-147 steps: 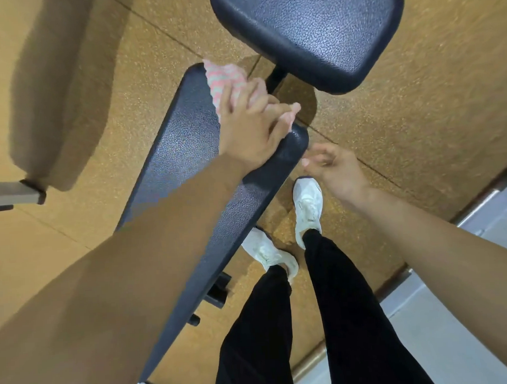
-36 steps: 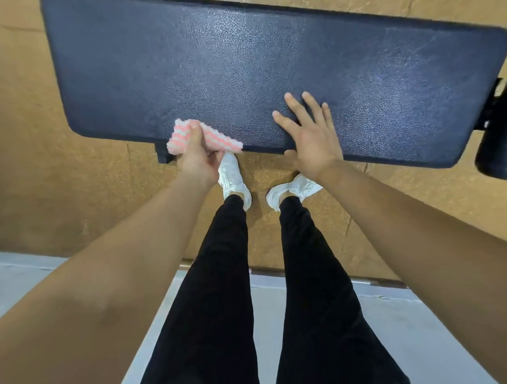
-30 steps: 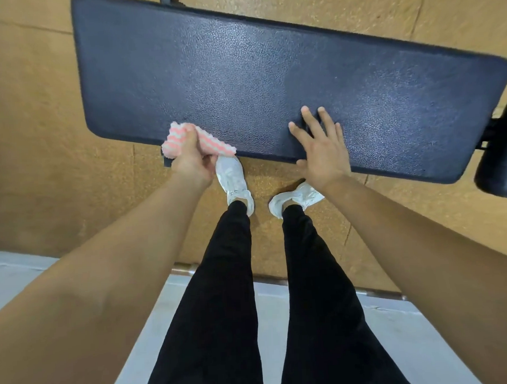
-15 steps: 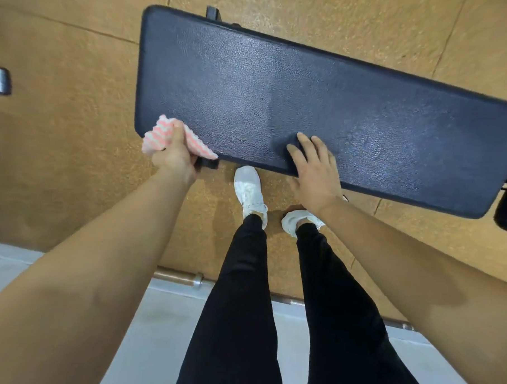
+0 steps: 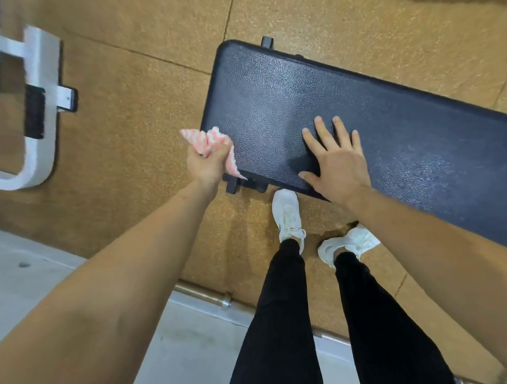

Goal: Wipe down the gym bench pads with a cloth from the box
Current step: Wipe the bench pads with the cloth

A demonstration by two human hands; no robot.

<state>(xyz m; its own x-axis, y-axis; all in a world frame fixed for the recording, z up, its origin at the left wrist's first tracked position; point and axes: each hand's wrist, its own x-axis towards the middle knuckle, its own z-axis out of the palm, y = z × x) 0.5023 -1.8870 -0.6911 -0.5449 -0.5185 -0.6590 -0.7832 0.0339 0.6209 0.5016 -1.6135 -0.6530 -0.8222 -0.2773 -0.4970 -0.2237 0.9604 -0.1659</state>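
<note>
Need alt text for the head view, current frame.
Looking down: the left hand grips a pink-and-white cloth at the end corner of a dark bench pad while the right hand rests flat on it. Black trousers and white sneakers stand on tan speckled flooring.

Bright even light, soft shadows, blurred, warped edges

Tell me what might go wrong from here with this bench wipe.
1. The cloth is bunched in the left hand at the corner of the pad, so it may wipe little surface.
2. The right hand lies flat on the pad and may leave prints on it.
3. The bench's black foot sticks out beside the left shoe, so the person might trip on it.
</note>
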